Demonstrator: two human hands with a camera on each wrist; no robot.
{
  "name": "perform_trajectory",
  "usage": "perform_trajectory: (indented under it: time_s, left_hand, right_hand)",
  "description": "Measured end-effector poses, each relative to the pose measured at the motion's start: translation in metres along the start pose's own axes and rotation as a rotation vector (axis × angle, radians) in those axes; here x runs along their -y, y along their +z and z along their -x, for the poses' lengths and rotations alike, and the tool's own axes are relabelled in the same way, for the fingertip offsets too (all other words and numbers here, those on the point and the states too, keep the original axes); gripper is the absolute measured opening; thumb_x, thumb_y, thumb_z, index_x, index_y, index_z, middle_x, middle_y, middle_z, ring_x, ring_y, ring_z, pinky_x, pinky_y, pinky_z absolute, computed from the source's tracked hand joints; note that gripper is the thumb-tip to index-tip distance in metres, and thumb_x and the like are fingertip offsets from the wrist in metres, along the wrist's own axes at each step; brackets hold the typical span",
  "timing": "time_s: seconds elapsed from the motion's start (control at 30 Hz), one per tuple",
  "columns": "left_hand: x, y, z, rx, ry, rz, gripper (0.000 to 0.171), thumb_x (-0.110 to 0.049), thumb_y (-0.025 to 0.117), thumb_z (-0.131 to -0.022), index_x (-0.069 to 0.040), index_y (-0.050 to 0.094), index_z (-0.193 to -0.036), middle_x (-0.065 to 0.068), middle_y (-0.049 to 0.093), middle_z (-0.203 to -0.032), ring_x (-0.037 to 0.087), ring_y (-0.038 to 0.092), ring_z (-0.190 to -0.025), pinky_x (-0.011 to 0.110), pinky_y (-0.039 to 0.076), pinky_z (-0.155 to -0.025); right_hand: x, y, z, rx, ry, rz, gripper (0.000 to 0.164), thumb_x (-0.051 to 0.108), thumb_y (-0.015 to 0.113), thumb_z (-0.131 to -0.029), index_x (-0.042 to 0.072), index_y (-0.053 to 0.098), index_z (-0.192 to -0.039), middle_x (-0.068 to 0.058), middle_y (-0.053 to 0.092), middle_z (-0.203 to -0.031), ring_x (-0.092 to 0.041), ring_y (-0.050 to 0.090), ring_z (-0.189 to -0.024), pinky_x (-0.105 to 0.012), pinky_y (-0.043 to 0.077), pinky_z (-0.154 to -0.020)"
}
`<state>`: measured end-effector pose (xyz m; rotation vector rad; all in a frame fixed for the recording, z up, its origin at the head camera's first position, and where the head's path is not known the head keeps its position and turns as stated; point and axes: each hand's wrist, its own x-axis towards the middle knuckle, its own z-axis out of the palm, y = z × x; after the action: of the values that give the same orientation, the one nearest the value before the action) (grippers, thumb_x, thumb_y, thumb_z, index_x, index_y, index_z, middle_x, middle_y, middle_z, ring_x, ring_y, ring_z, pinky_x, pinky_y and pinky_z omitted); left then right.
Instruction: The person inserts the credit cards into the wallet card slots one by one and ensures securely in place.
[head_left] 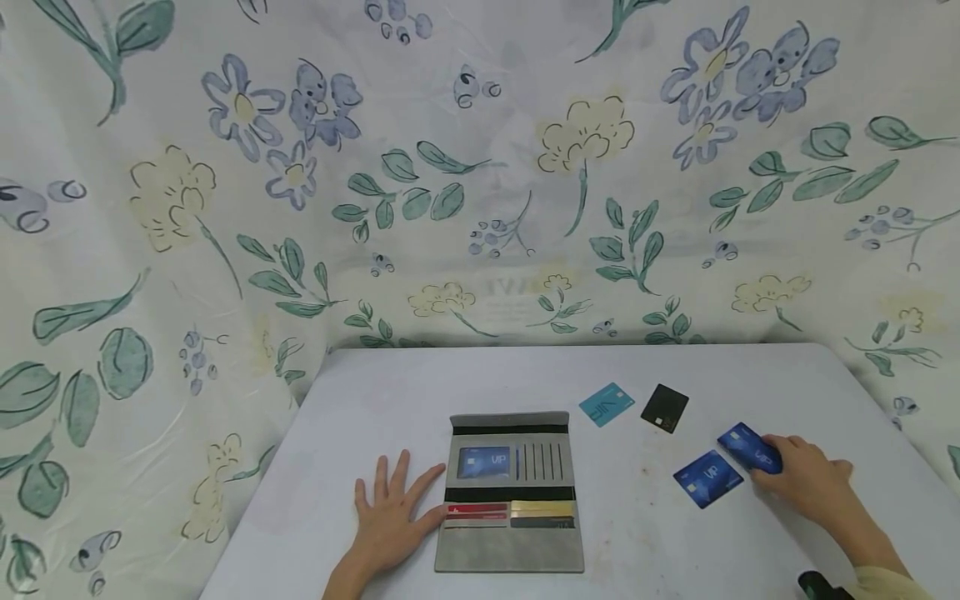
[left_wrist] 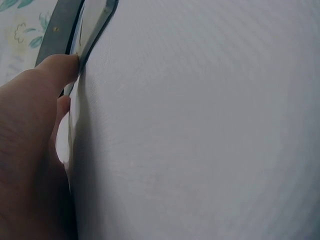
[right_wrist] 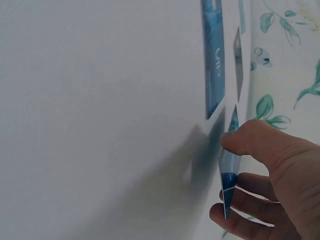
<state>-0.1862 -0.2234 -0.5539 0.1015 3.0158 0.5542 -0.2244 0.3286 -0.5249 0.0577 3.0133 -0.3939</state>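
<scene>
On the right side of the white tabletop (head_left: pixel 375 383), the right hand (head_left: pixel 810 475) pinches a blue rectangular card with pale VIP lettering (head_left: pixel 748 448), the thumb on one face and fingers behind the other; the right wrist view shows it tilted, apparently raised, with a shadow beside it. Just to its near left lies a second blue VIP card (head_left: pixel 708 480), flat; farther off and to the left are a small black rectangular card (head_left: pixel 665 408) and a light teal rectangular card (head_left: pixel 606 405). Left of these, an open grey wallet with black bands (head_left: pixel 510 552) lies spread, a blue card showing in its clear window (head_left: pixel 480 462) and red and gold card edges in the slots nearer the person. The left hand (head_left: pixel 390 521) has its fingers spread apart, the thumb touching the wallet's left edge. The pinched card looks thin and smooth, so a loose or off-centre grip could let it pivot or slip. Carried low, it might catch the flat blue card and drag it. If the left hand bears unevenly on that one edge, the wallet could slide or twist.
</scene>
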Motion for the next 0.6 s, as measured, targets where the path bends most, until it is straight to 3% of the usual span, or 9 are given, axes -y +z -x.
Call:
perform_trajectory:
  time_s: [0.37,0.6]
  left_hand:
    - [-0.003,-0.001,0.000,0.002,-0.006,0.004,0.066,-0.055,0.065,-0.088,-0.025,0.050,-0.144,0.026,0.018,-0.161,0.054,0.000,-0.146,0.075,-0.009,-0.107]
    - [-0.002,0.000,-0.001,-0.003,-0.003,-0.009,0.066,-0.055,0.065,-0.087,-0.026,0.050,-0.144,0.026,0.019,-0.160,0.054,0.001,-0.146,0.076,-0.008,-0.107]
  right_hand:
    - [0.052,0.004,-0.007,-0.062,-0.134,-0.024,0.059,0.027,0.071,-0.082,-0.010,0.055,-0.125,-0.036,0.057,-0.119,-0.051,0.056,-0.105,-0.068,0.038,-0.078]
    - [0.083,0.009,-0.010,-0.095,-0.228,-0.056,0.051,0.024,0.073,-0.082,0.001,0.060,-0.126,-0.029,0.061,-0.120,-0.046,0.058,-0.107,-0.060,0.036,-0.077]
